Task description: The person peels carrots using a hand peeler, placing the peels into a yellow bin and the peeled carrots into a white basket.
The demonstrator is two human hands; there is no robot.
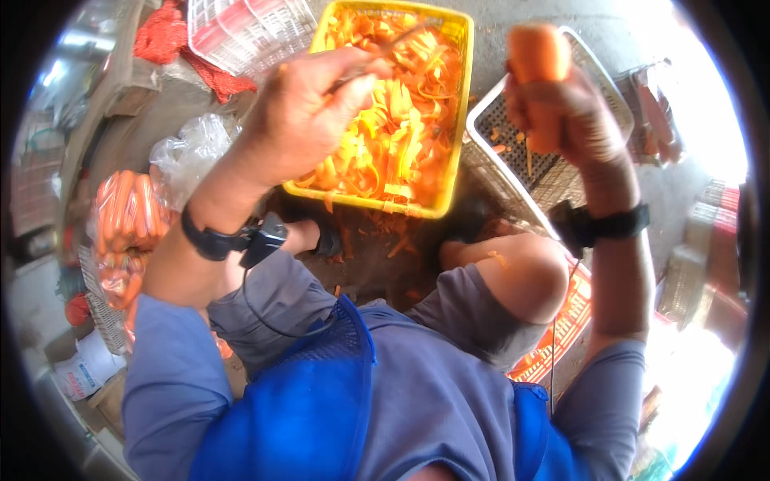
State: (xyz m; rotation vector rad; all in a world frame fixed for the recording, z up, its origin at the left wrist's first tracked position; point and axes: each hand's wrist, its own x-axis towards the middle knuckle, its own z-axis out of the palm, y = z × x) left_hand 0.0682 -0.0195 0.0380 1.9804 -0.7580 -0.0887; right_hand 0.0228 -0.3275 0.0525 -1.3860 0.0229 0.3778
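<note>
My left hand (319,111) is closed around a slim metal-bladed hand tool (404,38), perhaps a peeler or knife; blur hides its exact shape. That hand is above the left side of a yellow plastic crate (468,90) heaped with orange carrot peelings (403,123). My right hand (562,114) grips a thick carrot (538,55), its blunt end pointing up and away from me. Below the right hand stands a pale plastic crate (502,157) with a dark perforated bottom, where a few orange scraps lie.
On the left, clear bags hold several carrots (129,207) beside a crumpled plastic bag (195,147). A white basket (246,33) and red mesh sacking (161,36) sit at the far left. An orange crate (562,337) is beside my right knee. Peelings litter the floor (385,264) between my feet.
</note>
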